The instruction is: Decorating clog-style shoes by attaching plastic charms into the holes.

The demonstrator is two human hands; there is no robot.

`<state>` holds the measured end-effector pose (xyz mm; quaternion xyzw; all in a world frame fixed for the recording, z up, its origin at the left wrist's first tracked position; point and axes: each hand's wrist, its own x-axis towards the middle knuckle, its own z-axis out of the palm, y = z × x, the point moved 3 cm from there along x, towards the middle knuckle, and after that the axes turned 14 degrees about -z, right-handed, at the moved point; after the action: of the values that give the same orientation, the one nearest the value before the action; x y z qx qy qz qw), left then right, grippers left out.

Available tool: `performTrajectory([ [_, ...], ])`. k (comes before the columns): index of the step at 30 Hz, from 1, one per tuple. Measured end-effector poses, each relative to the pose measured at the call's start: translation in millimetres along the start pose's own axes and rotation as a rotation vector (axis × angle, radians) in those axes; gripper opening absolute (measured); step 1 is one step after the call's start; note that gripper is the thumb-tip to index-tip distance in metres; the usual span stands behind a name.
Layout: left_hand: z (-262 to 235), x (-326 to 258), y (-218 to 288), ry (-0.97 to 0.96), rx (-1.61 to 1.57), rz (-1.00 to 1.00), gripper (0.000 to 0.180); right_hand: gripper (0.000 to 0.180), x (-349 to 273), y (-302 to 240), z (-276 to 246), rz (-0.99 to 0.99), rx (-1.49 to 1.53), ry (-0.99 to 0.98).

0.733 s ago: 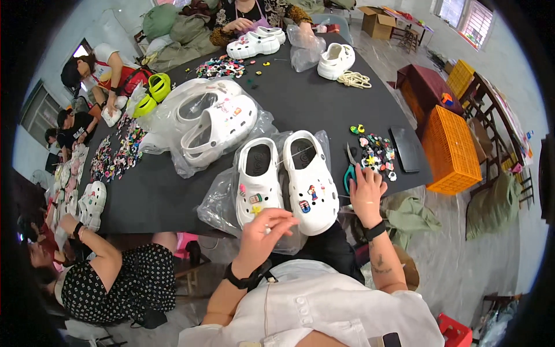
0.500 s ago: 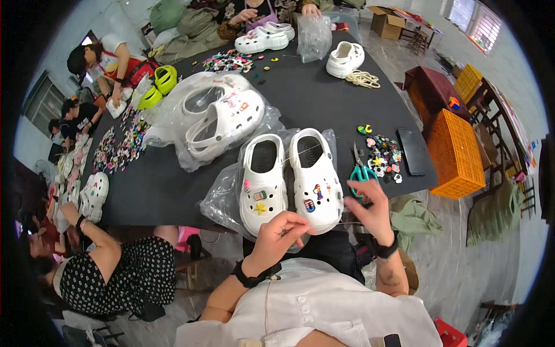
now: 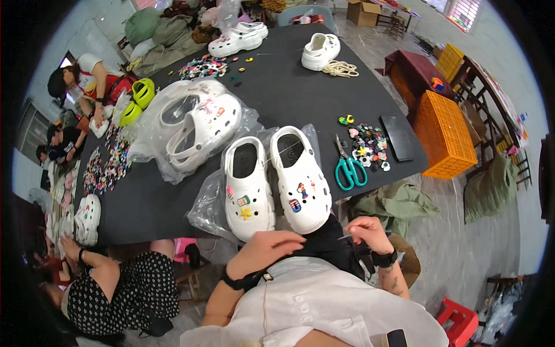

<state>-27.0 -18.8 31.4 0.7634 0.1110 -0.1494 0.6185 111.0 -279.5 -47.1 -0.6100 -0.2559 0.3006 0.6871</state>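
A pair of white clogs lies toes toward me at the table's near edge. The left clog [image 3: 250,191] carries a yellow star charm and other charms; the right clog [image 3: 300,185] has several coloured charms. A fine pale line crosses their openings. My left hand [image 3: 266,253] is just below the clogs' toes, fingers stretched out, with nothing visible in it. Further right, past the table edge, my right hand [image 3: 371,234] pinches a thin, pale, needle-like piece [image 3: 345,236], too small to name. Teal-handled scissors [image 3: 350,171] lie right of the clogs.
Loose charms [image 3: 370,146] and a black phone-like slab [image 3: 397,137] lie at the right. Bagged white clogs [image 3: 205,130] sit left, beyond them loose charms and lime clogs [image 3: 133,103]. Another white clog [image 3: 319,52] and cord [image 3: 342,69] lie far off. People work along the left.
My right hand has drawn down, away from the right clog and the scissors. My left hand has moved off the toe, its fingers now straighter. The view has shifted.
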Motion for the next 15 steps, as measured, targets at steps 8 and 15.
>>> performTrajectory([
  [8, -98.8, -68.7, -62.9, 0.732, -0.297, 0.020, 0.017, 0.020, -160.3, 193.5, -137.1, 0.409, 0.012, 0.596],
  [15, -123.4, -64.1, -88.5, 1.091, -0.287, 0.115, 0.015, 0.030, -315.6, 308.3, -197.4, 0.842, 0.079, 0.833],
])
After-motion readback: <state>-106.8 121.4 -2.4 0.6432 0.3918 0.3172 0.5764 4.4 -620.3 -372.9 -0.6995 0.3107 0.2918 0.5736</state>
